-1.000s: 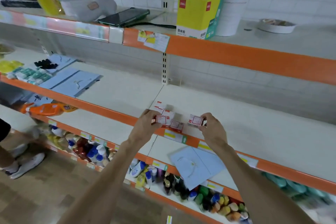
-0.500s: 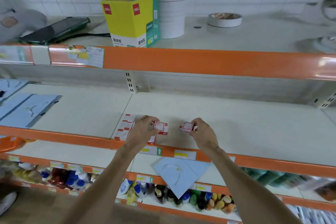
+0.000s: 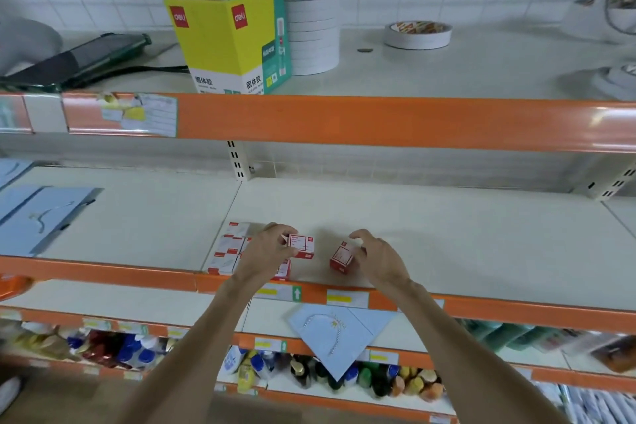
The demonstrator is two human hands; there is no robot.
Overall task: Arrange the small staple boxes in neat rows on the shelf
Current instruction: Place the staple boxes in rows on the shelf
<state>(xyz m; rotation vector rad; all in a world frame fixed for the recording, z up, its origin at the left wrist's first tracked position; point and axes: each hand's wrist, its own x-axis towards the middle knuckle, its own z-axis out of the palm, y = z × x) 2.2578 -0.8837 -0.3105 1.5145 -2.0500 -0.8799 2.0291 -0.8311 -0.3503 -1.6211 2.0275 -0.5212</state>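
Pinching one staple box [image 3: 301, 246] just above the row of boxes [image 3: 230, 248] at the shelf [image 3: 447, 234] front, the left hand [image 3: 272, 249] hovers. The right hand [image 3: 378, 258] curls loosely against a tilted box [image 3: 341, 256]; whether it grips is unclear.

Pretty clearly a shop, stationery kind: tiered retail shelves [image 3: 430, 217] with orange front strips [image 3: 378, 120] and price tags [image 3: 346, 298], a yellow glue-stick carton [image 3: 223, 41] beside stacked tape rolls [image 3: 313, 27] up top, colourful bottles [image 3: 378, 380] lined along the bottom.

Red-and-white staple box [image 3: 302, 246] raised, second box [image 3: 342, 257] tilted, seemingly touching shelf [image 3: 447, 244], other boxes [image 3: 229, 251] rowed left
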